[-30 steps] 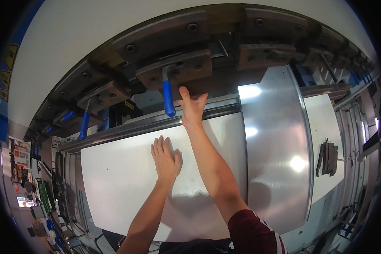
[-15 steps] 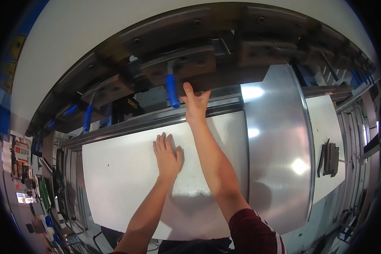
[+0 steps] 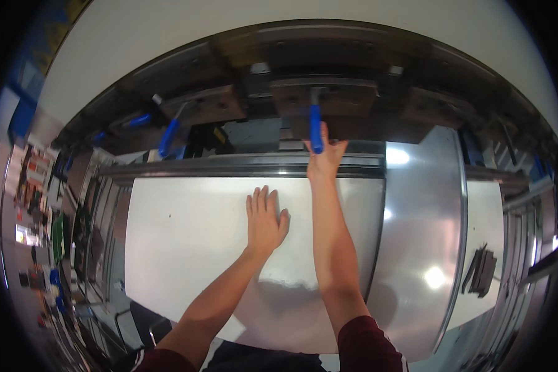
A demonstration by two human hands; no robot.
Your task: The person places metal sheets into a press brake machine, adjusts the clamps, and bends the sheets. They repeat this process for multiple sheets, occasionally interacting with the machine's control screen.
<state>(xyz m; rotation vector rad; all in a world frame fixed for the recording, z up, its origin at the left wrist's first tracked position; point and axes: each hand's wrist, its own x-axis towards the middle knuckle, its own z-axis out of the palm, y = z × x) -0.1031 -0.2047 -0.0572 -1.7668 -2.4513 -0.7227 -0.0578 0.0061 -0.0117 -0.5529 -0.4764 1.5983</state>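
Observation:
My left hand point(image 3: 268, 224) lies flat on a large white board point(image 3: 186, 248), palm down with its fingers stretched out. My right hand point(image 3: 325, 164) reaches farther forward, up to the lower edge of a long dark metal plate point(image 3: 384, 129) that hangs under a machine beam. Its thumb side shows against the front of the plate while the other fingertips are partly hidden behind that edge; it appears to grip it. A blue-handled lever point(image 3: 316, 127) hangs in front of this hand and covers part of it.
A shiny silver metal sheet point(image 3: 415, 242) lies right of the white board. Beyond it, a dark tool point(image 3: 480, 273) rests on another white surface. The dark machine beam point(image 3: 328, 49) spans the far side, with another blue handle point(image 3: 168, 137) at left. A metal rail point(image 3: 229, 168) borders the board.
The whole view has shifted and turned, so the machine and board sit farther right and look more level. Both hands stay at about the same places on the board and plate.

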